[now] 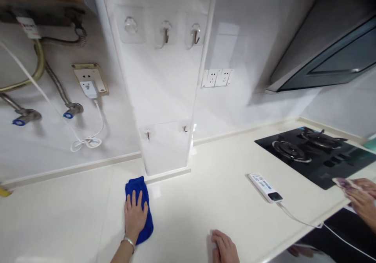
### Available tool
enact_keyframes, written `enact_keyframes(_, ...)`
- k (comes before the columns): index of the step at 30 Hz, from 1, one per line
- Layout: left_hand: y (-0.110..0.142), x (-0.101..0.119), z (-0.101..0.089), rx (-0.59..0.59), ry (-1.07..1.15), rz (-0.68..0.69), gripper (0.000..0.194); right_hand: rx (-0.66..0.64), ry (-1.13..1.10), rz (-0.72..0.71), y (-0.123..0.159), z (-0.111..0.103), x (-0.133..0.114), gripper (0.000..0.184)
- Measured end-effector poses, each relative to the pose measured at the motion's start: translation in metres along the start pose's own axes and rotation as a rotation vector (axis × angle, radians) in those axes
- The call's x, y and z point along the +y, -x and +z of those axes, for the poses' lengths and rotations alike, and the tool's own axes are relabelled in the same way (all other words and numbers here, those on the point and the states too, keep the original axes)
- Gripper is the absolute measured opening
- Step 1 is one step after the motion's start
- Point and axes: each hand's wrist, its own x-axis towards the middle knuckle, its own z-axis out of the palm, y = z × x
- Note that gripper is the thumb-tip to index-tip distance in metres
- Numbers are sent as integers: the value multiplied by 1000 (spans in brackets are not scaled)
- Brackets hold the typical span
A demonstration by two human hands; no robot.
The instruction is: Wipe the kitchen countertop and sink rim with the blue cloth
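My left hand (135, 214) lies flat with its fingers spread on a folded blue cloth (147, 224), pressing it against the white countertop (188, 212). A light-coloured band circles that wrist. At the lower edge of the view, my right hand (225, 248) rests on the countertop, fingers loosely bent. Nothing shows in it, though part of the hand is cut off by the frame. The cloth is close to the foot of a white wall column (166, 149).
A white power bank (264, 187) with a cable lies right of centre. Beyond it is a black gas hob (320, 165) under a range hood (329, 55). At the right edge, another person's hands (362, 200) hold a pinkish patterned piece. Valves, hoses and a plugged-in charger (89, 89) line the left wall.
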Motion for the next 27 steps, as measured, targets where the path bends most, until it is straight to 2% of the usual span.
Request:
enact_keyframes(5,33,30,-6,56,-60,24,53,58,-58,14,-8,-3,-13,41)
enact_keyframes(9,43,60,-6,88,-103,70,53,88,-82,55,-14,-7,-25,43)
enact_keyframes(14,31,93,2,97,-135,114,53,98,-103,118,-19,-11,-36,47)
enact_keyframes(19,13,129,13,83,-126,149,54,108,-121,124,-22,-14,-38,50)
enact_keyframes(23,1,161,19,31,-61,250,54,39,-104,124,-23,-15,-35,55)
enact_keyframes(27,-15,187,25,-22,22,341,54,-8,-65,119,-21,-11,-29,52)
